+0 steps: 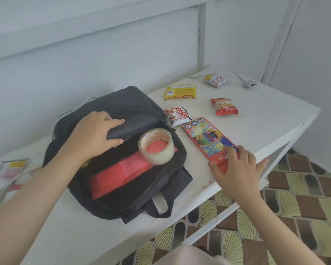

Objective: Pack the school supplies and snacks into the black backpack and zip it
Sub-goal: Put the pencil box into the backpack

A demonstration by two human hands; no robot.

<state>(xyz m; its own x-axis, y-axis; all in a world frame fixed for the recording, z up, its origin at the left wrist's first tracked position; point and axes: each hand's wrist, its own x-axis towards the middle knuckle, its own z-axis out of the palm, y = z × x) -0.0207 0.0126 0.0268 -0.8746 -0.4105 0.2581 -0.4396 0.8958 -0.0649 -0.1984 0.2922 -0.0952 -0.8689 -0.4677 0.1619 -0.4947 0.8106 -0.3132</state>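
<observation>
Step in hand: a person is loading the black backpack [122,111], with the coloured-pencil box [208,140] apparently next to go in.
Right hand [239,169]: at 4 o'clock from the bag, it is closing on the near end of the flat red cardboard box; the fingers [230,153] are resting on its top and the thumb is at its near left corner, touching but not yet lifting.
Left hand [96,134]: it is gripping the bag's upper flap, fingers curled over the soft fabric edge, holding the mouth open.
Backpack: it is lying flat on the white painted surface [256,121], unzipped, limp dark cloth with a carry loop at 6 o'clock.
Inside the bag: a glossy red rectangular pack [120,173] is lying lengthwise, with a clear tape roll [156,146] sitting on its far end.
Next move, as judged: the box needs pinching by its edges, lifting clear and sliding in alongside the red pack while the flap is kept raised.
Beyond, at 1 to 2 o'clock: a crinkly white popcorn packet [177,115] is lying just beside the bag; a red snack bag [225,106], a yellow wafer pack [180,92] and a small white-and-red sachet [215,80] are waiting farther back.
Far corner: a white plug and cable [247,84].
</observation>
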